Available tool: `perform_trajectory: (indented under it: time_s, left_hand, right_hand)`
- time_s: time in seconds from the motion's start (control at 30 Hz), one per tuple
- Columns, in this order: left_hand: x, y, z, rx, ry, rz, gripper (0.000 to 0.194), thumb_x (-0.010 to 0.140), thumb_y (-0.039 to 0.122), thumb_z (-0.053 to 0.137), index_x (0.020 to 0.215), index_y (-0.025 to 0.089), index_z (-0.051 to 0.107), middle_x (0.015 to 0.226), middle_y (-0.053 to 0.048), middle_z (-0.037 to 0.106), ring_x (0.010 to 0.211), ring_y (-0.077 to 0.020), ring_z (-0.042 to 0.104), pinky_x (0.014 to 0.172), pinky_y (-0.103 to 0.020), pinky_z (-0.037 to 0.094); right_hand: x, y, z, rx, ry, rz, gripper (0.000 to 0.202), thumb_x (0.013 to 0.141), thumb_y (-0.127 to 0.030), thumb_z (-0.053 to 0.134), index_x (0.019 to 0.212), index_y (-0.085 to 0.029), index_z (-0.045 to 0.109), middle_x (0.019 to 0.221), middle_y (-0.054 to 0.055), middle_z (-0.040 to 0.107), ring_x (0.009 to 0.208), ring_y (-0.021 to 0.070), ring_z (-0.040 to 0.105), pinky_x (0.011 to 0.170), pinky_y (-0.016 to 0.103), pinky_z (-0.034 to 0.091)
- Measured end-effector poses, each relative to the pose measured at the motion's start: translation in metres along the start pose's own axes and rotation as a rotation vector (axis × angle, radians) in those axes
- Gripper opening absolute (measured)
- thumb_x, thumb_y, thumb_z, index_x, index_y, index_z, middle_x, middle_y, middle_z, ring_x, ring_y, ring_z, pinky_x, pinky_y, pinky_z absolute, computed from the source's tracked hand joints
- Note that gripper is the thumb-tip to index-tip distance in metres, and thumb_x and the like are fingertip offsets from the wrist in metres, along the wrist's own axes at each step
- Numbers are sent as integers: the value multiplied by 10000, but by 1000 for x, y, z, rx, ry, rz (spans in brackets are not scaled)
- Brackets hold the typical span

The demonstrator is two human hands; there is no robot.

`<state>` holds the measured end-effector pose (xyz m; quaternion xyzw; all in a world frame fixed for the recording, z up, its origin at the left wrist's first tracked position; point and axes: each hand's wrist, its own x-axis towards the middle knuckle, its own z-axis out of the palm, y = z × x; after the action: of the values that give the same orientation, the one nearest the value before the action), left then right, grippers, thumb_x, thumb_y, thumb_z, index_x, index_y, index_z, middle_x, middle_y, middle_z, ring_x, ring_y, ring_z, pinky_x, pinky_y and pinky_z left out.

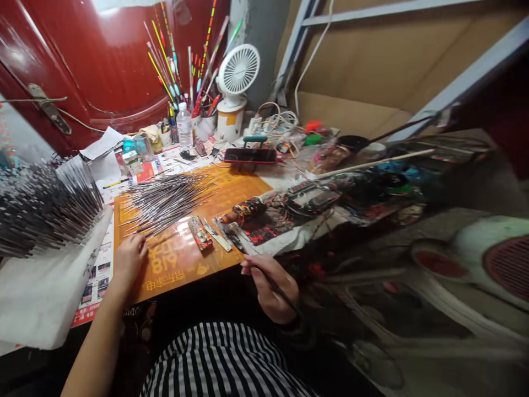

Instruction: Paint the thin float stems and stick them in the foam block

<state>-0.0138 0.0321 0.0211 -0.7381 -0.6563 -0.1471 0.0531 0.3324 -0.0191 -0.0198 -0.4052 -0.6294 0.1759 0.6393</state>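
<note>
At the near edge of a pile of thin dark sticks (169,198) is my left hand (130,258), palm down over the orange board (185,251). Its fingers are curled together against the stick ends; what lies between them is hidden. My right hand (275,289) is raised in front of the board's right corner, pinching a slender dark stick (270,282) that slants down across the palm. Beyond it lie a paint-stained small block (200,232), a pale flat blade (219,236) and a paint-crusted tool (248,209) with a tapered orange tip.
A dense bundle of dark sticks (45,204) stands at the left on white padding (41,298). Behind the board are a phone (250,155), a water bottle (184,127), a white fan (239,69) and colourful fishing floats (171,60). Cluttered, paint-stained gear (314,196) fills the right side.
</note>
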Motion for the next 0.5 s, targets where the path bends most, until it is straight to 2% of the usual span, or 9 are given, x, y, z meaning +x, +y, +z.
perform_trajectory:
  time_s: [0.1, 0.23, 0.5]
  left_hand:
    - [-15, 6, -4, -52, 71, 78, 177, 974, 316, 474, 950, 239, 631, 955, -44, 711, 883, -206, 668, 805, -306, 486]
    - [-30, 14, -3, -35, 86, 153, 192, 986, 304, 464, 955, 252, 646, 956, -43, 732, 869, -197, 681, 778, -293, 489]
    - [-36, -2, 5, 59, 199, 290, 203, 999, 292, 486, 1022, 192, 661, 984, -61, 725, 878, -187, 676, 801, -281, 493]
  right_hand:
    - [2, 11, 12, -35, -15, -121, 264, 910, -163, 580, 1117, -258, 711, 944, 48, 769, 816, 195, 737, 744, 365, 632]
    - [12, 25, 30, -80, -9, -267, 336, 917, -137, 553, 1210, -247, 676, 1014, 66, 770, 932, 214, 740, 843, 414, 628]
    - [25, 37, 60, -204, -92, -247, 482, 980, -157, 498, 1461, -188, 504, 1310, 134, 679, 1236, 250, 644, 1053, 459, 557]
